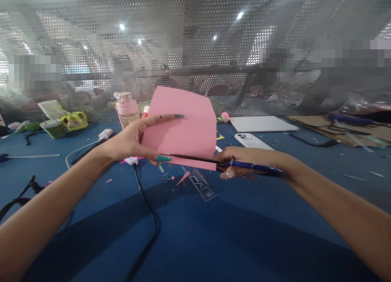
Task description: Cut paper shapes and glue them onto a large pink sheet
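A sheet of pink paper (183, 123) is held up above the blue table. My left hand (134, 139) grips its left side, with one finger stretched across its face and the thumb near the lower edge. Scissors (256, 168) with blue handles are in my right hand (238, 161). Their dark blades run leftward along the paper's bottom edge, with a narrow pink strip below them, and the tips end close to my left thumb. Pink scraps (183, 178) and a clear stencil ruler (201, 184) lie on the table beneath.
Behind the paper stand a pink-topped bottle (126, 109) and a perforated metal screen (189, 49). A white phone (253, 140) and a white flat panel (264, 124) lie to the right. A black cable (152, 217) crosses the table. At left are a green cup (55, 128) and a yellow holder (75, 121).
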`<state>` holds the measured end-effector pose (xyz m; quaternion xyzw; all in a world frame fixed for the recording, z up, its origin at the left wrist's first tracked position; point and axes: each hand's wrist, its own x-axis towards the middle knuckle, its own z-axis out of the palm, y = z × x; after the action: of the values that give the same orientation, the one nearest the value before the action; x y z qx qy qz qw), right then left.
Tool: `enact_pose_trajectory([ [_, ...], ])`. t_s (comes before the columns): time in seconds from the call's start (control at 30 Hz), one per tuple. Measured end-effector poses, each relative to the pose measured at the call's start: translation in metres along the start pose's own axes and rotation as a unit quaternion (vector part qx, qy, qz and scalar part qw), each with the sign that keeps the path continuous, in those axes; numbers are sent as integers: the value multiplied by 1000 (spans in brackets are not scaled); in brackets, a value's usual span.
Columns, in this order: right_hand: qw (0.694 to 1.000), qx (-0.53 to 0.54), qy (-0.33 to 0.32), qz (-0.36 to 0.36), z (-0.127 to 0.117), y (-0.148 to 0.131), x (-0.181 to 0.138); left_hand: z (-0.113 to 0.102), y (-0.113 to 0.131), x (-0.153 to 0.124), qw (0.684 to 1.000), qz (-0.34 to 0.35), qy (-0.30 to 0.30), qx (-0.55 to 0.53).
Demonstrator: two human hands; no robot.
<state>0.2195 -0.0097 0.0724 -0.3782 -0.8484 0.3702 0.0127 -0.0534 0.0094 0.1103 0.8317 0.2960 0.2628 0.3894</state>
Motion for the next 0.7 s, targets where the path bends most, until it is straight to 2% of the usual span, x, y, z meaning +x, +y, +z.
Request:
enact_pose_trajectory([
  [0.3,1000,5,-1,11,-1,-1,0,0,1,0,1000,-2,2,3],
  [0.53,1000,7,22,15,2,-5,-1,1,0,0,1000,8,-1,-12],
  [0.7,1000,-4,21,-9,2,-4,-2,1,1,1,999,6,-14,-37],
])
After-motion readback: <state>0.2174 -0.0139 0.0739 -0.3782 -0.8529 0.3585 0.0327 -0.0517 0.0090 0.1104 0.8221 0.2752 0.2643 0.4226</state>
